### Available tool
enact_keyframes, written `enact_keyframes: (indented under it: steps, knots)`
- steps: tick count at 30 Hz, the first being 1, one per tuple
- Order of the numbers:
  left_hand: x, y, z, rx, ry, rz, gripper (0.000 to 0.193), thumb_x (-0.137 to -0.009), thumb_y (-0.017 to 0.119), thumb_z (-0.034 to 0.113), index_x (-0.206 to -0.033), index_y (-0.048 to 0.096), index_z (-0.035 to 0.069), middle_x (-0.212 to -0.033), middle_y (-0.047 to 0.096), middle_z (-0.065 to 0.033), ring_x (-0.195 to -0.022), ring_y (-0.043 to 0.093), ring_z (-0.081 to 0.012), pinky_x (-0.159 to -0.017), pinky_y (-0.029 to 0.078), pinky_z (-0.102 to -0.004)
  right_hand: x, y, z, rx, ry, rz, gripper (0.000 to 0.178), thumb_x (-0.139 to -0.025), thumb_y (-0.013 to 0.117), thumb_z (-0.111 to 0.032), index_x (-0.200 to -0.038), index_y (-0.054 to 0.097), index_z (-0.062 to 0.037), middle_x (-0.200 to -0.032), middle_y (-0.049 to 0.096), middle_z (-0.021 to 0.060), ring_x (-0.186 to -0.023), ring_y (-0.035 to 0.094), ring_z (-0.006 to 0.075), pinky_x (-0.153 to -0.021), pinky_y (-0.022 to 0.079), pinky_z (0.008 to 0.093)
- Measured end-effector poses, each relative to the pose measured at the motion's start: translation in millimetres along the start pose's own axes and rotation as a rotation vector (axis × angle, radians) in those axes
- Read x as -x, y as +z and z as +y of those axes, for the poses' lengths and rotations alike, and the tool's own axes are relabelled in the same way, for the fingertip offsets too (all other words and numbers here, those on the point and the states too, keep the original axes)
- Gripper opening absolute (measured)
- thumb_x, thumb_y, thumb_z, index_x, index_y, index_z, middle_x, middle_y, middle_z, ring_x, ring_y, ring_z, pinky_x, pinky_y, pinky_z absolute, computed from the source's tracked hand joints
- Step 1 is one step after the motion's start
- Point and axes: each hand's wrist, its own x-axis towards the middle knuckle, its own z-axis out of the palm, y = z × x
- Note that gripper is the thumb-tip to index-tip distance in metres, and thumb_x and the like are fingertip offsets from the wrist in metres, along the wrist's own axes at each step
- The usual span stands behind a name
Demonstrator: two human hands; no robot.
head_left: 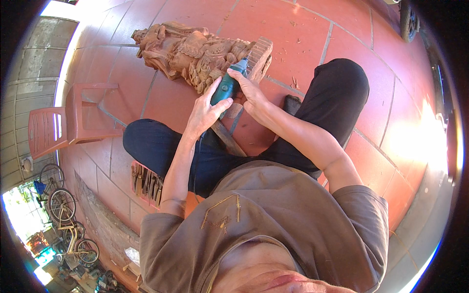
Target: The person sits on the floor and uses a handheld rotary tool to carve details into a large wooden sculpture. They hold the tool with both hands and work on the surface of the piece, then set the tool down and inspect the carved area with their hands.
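A carved wooden statue [195,51] lies on its side on the red tiled floor in front of me, its base toward the right. My left hand [207,111] wraps round the body of a teal handheld power tool [225,92], which looks like a rotary grinder. Farther forward, my right hand [248,90] is closed on the same tool near its grey front end. That end points at the statue's base; whether the tip touches the wood cannot be made out. A dark cord runs back from the tool past my left forearm.
A wooden bar [227,138] lies between my folded legs. Beside my left knee is a tray of chisels [146,184]. A red plastic chair [73,117] stands at the left, with bicycles [63,207] beyond. Wood chips [295,82] dot the tiles; a wheel [409,22] shows far right.
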Motion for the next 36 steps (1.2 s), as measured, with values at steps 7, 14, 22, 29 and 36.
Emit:
enact_keyframes:
  steps: [7, 14, 22, 29, 36]
  knots:
    - [0, 1, -1, -0.028, 0.040, 0.038, 0.078, -0.083, 0.071, 0.033, -0.146, 0.040, 0.000, -0.129, 0.059, -0.0260, -0.117, 0.060, -0.0289, -0.100, 0.044, -0.0358, -5, -1, 3, 0.018, 0.004, -0.017, 0.047, -0.082, 0.076, -0.040, -0.112, 0.059, -0.0077, -0.093, 0.067, 0.0065, -0.077, 0.067, 0.0185, -0.073, 0.059, 0.0368]
    - [0, 0, 0, -0.016, 0.033, 0.015, 0.077, -0.083, 0.071, 0.031, -0.145, 0.040, -0.001, -0.129, 0.059, -0.0249, -0.116, 0.060, -0.0277, -0.099, 0.044, -0.0361, 0, -1, 1, 0.016, 0.008, 0.003, 0.047, -0.082, 0.077, -0.040, -0.112, 0.060, -0.0076, -0.093, 0.068, 0.0065, -0.079, 0.067, 0.0198, -0.074, 0.058, 0.0388]
    - [0, 0, 4, 0.047, 0.015, -0.071, 0.074, -0.085, 0.070, 0.030, -0.146, 0.041, -0.001, -0.133, 0.057, -0.0170, -0.120, 0.053, -0.0199, -0.104, 0.039, -0.0331, 11, -7, -4, -0.009, 0.009, 0.003, 0.046, -0.081, 0.077, -0.038, -0.109, 0.060, -0.0064, -0.092, 0.066, 0.0058, -0.076, 0.067, 0.0191, -0.069, 0.058, 0.0372]
    - [0, 0, 10, 0.064, 0.012, -0.118, 0.075, -0.084, 0.071, 0.029, -0.146, 0.041, -0.001, -0.136, 0.055, -0.0183, -0.123, 0.052, -0.0207, -0.105, 0.039, -0.0336, 14, -12, -4, -0.017, 0.012, 0.010, 0.046, -0.082, 0.076, -0.038, -0.110, 0.059, -0.0059, -0.092, 0.066, 0.0062, -0.076, 0.067, 0.0200, -0.070, 0.058, 0.0378]
    - [2, -1, 2, 0.009, 0.065, -0.081, 0.074, -0.083, 0.071, 0.026, -0.146, 0.041, -0.001, -0.110, 0.066, -0.0182, -0.092, 0.065, -0.0187, -0.085, 0.050, -0.0335, 19, -10, -1, -0.021, 0.051, 0.008, 0.045, -0.081, 0.077, -0.038, -0.109, 0.061, -0.0061, -0.094, 0.066, 0.0069, -0.076, 0.067, 0.0209, -0.069, 0.058, 0.0425]
